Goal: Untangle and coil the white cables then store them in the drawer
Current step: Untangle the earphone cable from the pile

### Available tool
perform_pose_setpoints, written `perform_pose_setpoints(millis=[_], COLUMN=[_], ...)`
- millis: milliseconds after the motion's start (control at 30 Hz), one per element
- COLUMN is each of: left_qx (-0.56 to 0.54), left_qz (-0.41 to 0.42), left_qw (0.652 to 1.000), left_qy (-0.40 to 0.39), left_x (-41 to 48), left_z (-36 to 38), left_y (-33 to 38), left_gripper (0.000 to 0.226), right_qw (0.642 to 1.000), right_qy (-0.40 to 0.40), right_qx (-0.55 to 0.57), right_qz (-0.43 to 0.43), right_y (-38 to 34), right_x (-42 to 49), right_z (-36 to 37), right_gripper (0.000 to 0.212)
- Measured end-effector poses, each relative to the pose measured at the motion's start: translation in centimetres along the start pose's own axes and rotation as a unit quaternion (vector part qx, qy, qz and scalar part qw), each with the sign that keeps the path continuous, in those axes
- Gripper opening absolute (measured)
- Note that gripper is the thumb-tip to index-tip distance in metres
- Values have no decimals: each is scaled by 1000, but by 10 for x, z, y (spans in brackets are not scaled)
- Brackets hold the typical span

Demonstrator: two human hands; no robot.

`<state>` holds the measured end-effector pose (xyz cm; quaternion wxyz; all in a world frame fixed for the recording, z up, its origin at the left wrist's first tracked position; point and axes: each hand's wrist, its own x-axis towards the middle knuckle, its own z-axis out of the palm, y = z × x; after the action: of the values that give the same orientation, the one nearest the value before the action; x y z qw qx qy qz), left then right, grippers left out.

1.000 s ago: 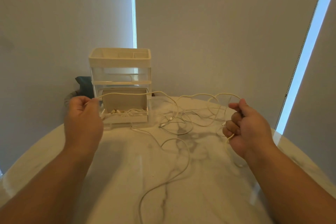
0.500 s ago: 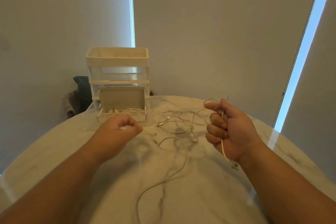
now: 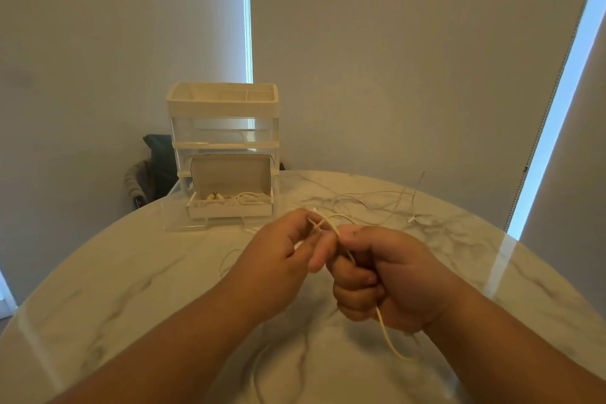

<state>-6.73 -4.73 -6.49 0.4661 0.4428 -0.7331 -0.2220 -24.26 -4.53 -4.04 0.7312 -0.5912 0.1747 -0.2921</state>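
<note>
We are holding the white cable (image 3: 341, 244): right hand (image 3: 387, 275) is gripping it in a fist, left hand (image 3: 288, 249) is pinching it; it seems light, soft, easily slipping

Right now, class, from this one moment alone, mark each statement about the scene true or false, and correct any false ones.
1. The right hand grips a white cable in its fist. True.
2. The left hand rests flat on the table. False: the left hand pinches the white cable beside the right hand.
3. The bottom drawer of the organizer is closed. False: the drawer is pulled out, with cables lying inside.
4. Loose cables lie on the table beyond the hands. True.
</note>
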Motion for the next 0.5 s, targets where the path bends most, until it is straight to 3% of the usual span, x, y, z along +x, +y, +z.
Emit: perform_pose_setpoints(millis=[233,367,500], left_qx=[-195,-209,-219], left_qz=[-88,-88,-67], left_qw=[973,972,973], left_qy=[86,57,-13], left_x=[4,3,0], left_z=[-20,-21,-23], left_y=[15,16,18], left_gripper=[24,36,29], right_qw=[989,979,968], right_qy=[146,201,213], right_qx=[24,-19,-131], right_qz=[-29,-23,-1], right_y=[-7,-3,6], right_x=[0,3,8], right_z=[-15,-12,1], right_gripper=[41,23,39])
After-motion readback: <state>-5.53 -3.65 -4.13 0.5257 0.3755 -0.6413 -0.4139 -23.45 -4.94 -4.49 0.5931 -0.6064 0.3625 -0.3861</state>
